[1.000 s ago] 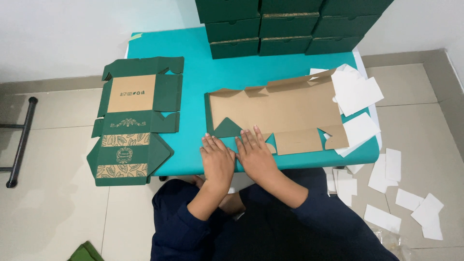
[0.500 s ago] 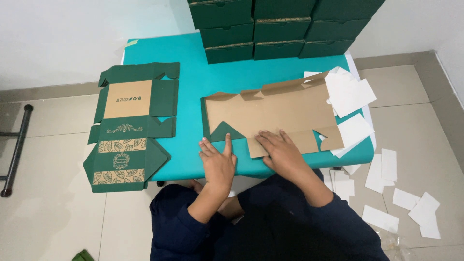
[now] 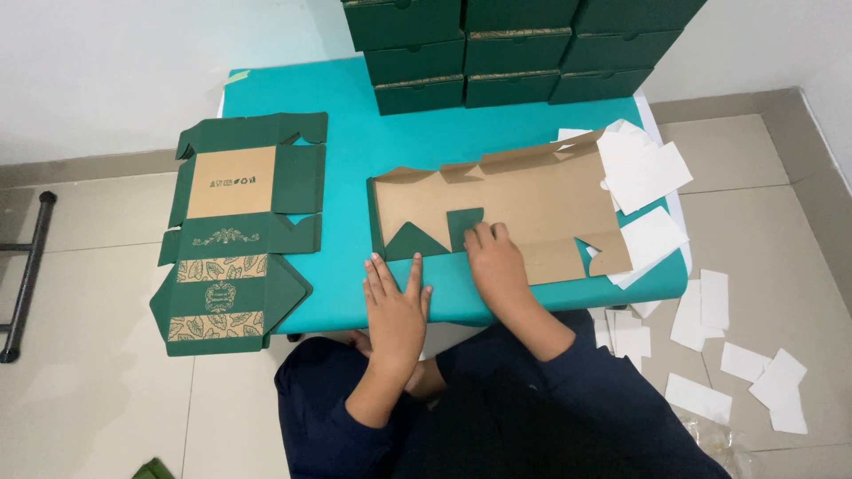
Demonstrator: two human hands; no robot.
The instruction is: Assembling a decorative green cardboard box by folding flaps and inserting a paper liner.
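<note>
We are seeing the stacked boxes (image 3: 515, 53) cut off at the top. The blank (image 3: 524, 200) is lying brown side up on the bench (image 3: 355, 151). Our right hand (image 3: 497, 266) is pressing its green flap (image 3: 464, 226) flat; our left hand (image 3: 397, 306) is lying open, empty, beside it. White sheets (image 3: 643, 173) are crowding its right edge.

The stacked green boxes (image 3: 519, 53) are cut off by the top edge.
</note>
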